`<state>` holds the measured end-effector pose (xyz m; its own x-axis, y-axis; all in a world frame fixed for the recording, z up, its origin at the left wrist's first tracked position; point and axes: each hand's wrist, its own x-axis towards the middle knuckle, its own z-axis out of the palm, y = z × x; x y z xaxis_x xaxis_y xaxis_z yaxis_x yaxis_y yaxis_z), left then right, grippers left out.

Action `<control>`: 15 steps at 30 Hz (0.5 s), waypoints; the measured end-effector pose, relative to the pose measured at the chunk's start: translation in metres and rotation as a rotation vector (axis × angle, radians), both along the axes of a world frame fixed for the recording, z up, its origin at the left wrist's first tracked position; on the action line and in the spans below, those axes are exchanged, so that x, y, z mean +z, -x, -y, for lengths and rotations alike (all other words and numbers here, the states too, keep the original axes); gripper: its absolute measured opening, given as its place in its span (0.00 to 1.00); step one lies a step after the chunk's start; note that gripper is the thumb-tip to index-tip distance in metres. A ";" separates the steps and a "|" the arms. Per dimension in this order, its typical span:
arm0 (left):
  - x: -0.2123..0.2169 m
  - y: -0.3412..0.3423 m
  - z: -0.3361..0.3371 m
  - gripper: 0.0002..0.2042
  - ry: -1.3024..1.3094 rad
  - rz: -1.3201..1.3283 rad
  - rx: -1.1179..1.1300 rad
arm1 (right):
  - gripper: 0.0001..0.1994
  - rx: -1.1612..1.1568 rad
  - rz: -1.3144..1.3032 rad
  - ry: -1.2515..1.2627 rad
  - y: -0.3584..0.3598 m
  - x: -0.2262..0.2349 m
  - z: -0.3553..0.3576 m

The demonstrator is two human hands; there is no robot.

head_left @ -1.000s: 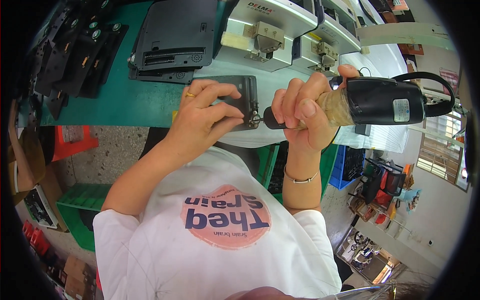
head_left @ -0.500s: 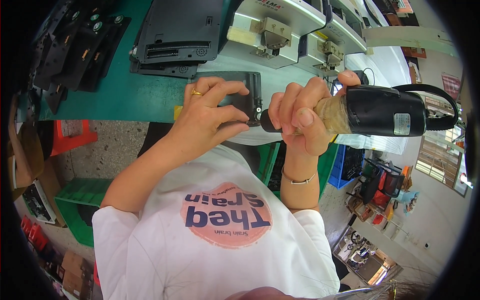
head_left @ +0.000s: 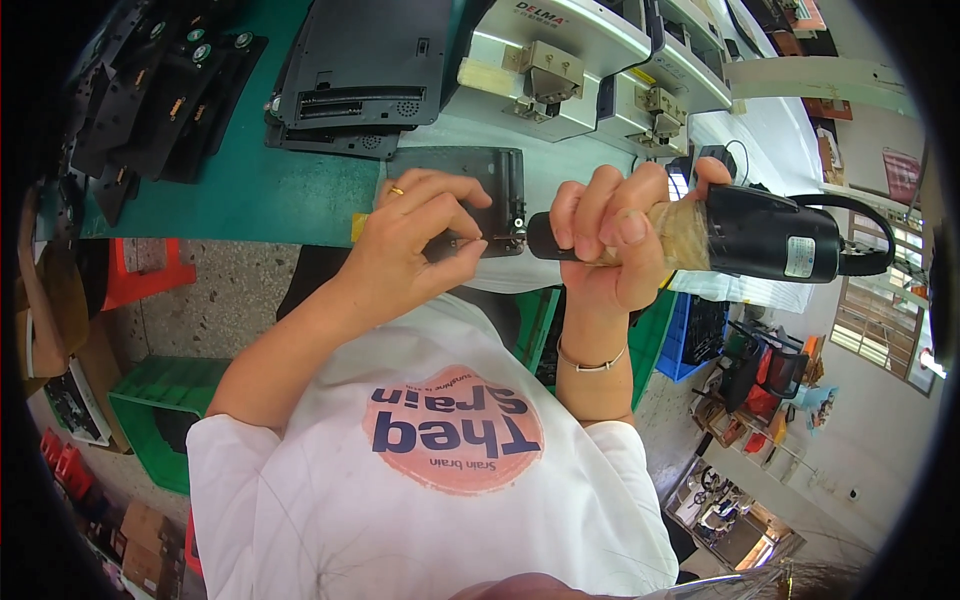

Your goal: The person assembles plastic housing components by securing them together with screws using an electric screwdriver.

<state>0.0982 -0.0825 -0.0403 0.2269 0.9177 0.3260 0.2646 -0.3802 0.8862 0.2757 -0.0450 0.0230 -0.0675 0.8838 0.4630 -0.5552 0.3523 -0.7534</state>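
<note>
My right hand (head_left: 615, 235) is wrapped around an electric screwdriver (head_left: 770, 235), a black cylinder with a tape-wrapped middle. Its nose points left at a small round silver part on the right edge of a dark plastic panel (head_left: 487, 185). A thin bit spans the short gap there; whether it touches a screw cannot be made out. Over the panel's left part is my left hand (head_left: 410, 225), a ring on one finger. Its thumb and a fingertip come together near the panel's front edge, and what is between them is too small to name.
Black device housings (head_left: 360, 65) are stacked beyond the panel. Dark parts with round silver pieces (head_left: 160, 100) lie on the green table (head_left: 240, 195) at left. Grey-white machines (head_left: 560, 60) stand at the back. Green crates (head_left: 155, 425) and a blue crate (head_left: 685, 335) sit below table height.
The screwdriver's nose has shifted slightly right, away from the panel's edge, and the bit shows now. My left thumb and fingertip have drawn back a little to the left and closed together.
</note>
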 end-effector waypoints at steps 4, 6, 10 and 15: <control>-0.006 -0.007 0.003 0.08 0.070 0.151 0.002 | 0.32 -0.023 -0.053 0.019 -0.002 0.001 0.000; -0.007 -0.008 0.003 0.09 0.040 0.155 -0.006 | 0.32 -0.058 -0.057 0.035 -0.002 0.001 0.000; -0.008 -0.008 0.000 0.10 -0.008 0.121 -0.013 | 0.33 -0.077 -0.065 0.044 0.000 0.003 0.002; -0.008 -0.009 0.000 0.10 -0.037 0.119 -0.013 | 0.34 -0.076 -0.053 0.023 0.001 0.002 0.002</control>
<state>0.1074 -0.0827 -0.0487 0.1966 0.9016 0.3853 0.1526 -0.4163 0.8963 0.2751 -0.0470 0.0253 0.0242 0.8957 0.4440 -0.5664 0.3782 -0.7322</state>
